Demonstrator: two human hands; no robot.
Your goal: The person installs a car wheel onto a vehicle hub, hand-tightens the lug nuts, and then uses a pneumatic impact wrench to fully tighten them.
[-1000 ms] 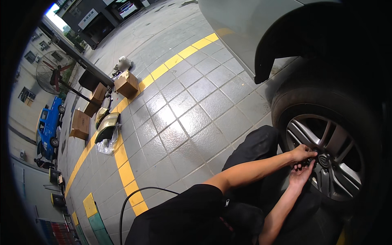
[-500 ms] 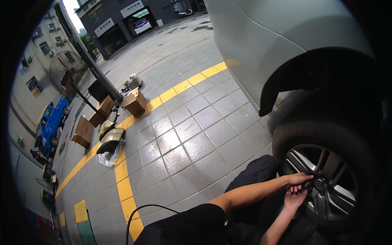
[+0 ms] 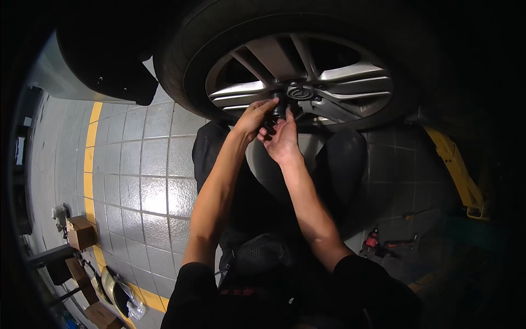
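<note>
A car wheel (image 3: 377, 86) with a silver spoked rim and a dark tyre fills the top of the view. Just below its centre cap (image 3: 300, 93), a black cylindrical piece (image 3: 280, 107) points at the rim. My left hand (image 3: 255, 119) closes on this piece from the left, thumb and fingers pinching it. From below, palm up, my right hand (image 3: 282, 140) has its fingers curled around the near end. Shadow and fingers hide the piece's exact kind and where it meets the wheel.
A red power tool (image 3: 372, 240) and a red-handled tool (image 3: 400, 243) lie on the tiled floor at right. Beyond them stands a yellow metal arm (image 3: 456, 167). A car body panel (image 3: 74, 77) is at upper left; cardboard boxes (image 3: 81, 232) sit at lower left.
My view has swung right and down, so the wheel now sits at top centre. Both hands stay together near the hub, around the black piece.
</note>
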